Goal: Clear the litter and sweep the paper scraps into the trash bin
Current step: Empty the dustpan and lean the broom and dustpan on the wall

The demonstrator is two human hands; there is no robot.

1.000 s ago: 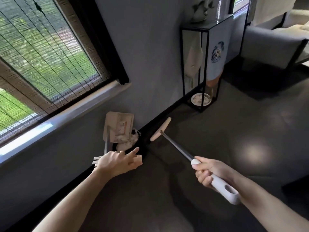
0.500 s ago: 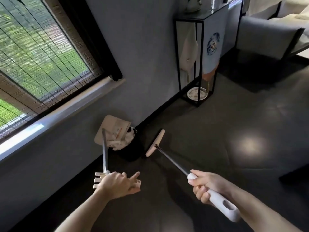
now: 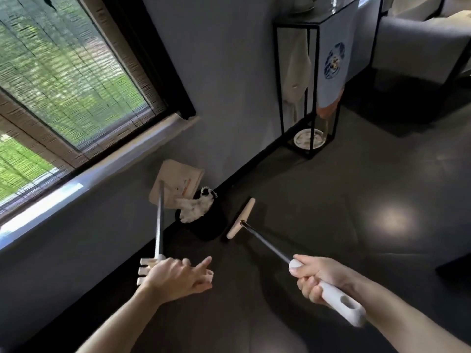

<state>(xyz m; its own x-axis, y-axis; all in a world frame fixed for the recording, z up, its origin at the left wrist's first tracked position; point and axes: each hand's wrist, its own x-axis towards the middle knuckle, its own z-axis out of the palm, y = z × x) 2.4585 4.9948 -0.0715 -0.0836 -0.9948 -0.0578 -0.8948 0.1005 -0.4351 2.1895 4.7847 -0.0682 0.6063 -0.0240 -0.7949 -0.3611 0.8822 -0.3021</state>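
The left hand (image 3: 175, 278) is wrapped round the dustpan (image 3: 177, 180) handle, the pan tipped over the trash bin (image 3: 211, 228); the broom (image 3: 240, 218) handle is gripped by the right hand (image 3: 316, 278).

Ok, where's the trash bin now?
Head view, centre: the trash bin stands by the wall, between the dustpan at left and the broom head at right.

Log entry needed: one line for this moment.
left hand grips dustpan | dustpan tipped over trash bin | paper scraps at bin mouth | right hand grips broom
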